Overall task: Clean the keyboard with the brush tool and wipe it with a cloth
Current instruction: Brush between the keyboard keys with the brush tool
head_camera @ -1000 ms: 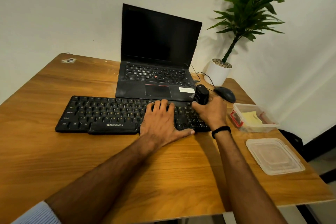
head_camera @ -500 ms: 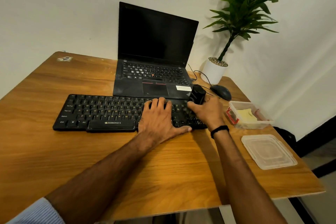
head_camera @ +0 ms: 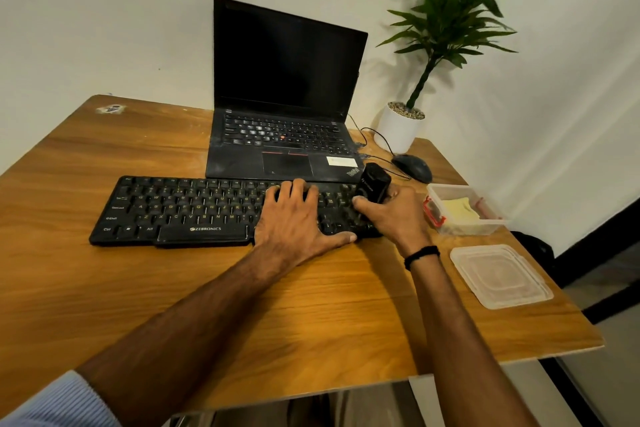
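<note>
While my left hand (head_camera: 294,222) lies flat on the keyboard (head_camera: 180,208), fingers straight and thumb spread along its near edge, my right hand (head_camera: 398,215) curls round the brush (head_camera: 374,184), whose stubby black body stands up out of my fist over the right-hand keys. The keyboard sits on the table (head_camera: 173,305) just in front of the laptop (head_camera: 284,163). The cloth (head_camera: 457,210), pale yellow, lies in the open box (head_camera: 485,229) near the keyboard's right end, with the lid (head_camera: 498,276) on the table beside it. I judge this to be the brushing step, at work on the right end, with the wipe not yet begun. The next move calls for drawing the brush along the key rows toward the left. The flat hand steadies the board and must shift aside where it covers keys. My fingers hide the working end of the brush, so I cannot tell whether it touches the keys. The keys under my left palm are covered, dust cannot be made out, and a red item in the box is too unclear to name.
</note>
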The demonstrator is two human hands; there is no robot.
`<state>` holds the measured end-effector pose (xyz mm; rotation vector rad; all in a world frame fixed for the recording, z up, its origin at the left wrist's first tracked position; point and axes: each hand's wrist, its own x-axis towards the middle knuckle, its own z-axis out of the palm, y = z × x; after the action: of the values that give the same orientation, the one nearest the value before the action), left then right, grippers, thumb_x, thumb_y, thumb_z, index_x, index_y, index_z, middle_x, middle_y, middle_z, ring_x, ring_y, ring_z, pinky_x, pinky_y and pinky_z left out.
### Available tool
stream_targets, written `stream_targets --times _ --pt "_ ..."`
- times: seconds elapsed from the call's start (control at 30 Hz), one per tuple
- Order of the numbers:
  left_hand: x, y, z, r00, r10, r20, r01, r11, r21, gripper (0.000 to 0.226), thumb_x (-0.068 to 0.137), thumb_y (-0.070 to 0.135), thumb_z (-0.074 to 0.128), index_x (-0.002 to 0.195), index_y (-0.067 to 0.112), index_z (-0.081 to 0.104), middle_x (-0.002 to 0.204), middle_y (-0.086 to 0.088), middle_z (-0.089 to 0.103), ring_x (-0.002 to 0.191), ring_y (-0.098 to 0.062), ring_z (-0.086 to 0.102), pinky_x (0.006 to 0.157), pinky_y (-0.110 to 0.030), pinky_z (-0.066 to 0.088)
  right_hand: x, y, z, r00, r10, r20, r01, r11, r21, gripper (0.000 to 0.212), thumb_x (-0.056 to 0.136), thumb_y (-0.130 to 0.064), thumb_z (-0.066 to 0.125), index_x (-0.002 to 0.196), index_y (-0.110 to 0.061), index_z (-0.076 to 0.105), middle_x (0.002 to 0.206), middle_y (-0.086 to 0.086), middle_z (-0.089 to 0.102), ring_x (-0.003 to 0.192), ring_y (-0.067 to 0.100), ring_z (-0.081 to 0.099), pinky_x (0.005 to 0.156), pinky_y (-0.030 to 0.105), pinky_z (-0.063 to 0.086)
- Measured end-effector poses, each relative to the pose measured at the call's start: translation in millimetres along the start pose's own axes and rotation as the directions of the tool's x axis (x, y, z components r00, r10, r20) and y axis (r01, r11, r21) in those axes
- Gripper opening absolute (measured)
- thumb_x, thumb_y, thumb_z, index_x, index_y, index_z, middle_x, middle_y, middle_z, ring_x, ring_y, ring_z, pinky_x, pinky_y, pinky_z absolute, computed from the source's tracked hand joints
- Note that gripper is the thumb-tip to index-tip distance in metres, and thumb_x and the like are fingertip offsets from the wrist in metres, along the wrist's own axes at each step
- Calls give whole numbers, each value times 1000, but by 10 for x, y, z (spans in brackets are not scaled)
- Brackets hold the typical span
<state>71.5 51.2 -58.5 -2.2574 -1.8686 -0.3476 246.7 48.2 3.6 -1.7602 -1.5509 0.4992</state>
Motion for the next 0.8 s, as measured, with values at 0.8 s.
stream_targets --times 0.8 --pt "-47 9 -34 1000 1 -19 -1 1000 1 123 65 107 12 140 17 48 138 -8 47 126 -27 44 109 -46 36 -208 124 -83 983 10 -184 -13 1000 -14 15 79 -29 76 77 -23 62 78 -2 70 66 5 62 53 18 48"
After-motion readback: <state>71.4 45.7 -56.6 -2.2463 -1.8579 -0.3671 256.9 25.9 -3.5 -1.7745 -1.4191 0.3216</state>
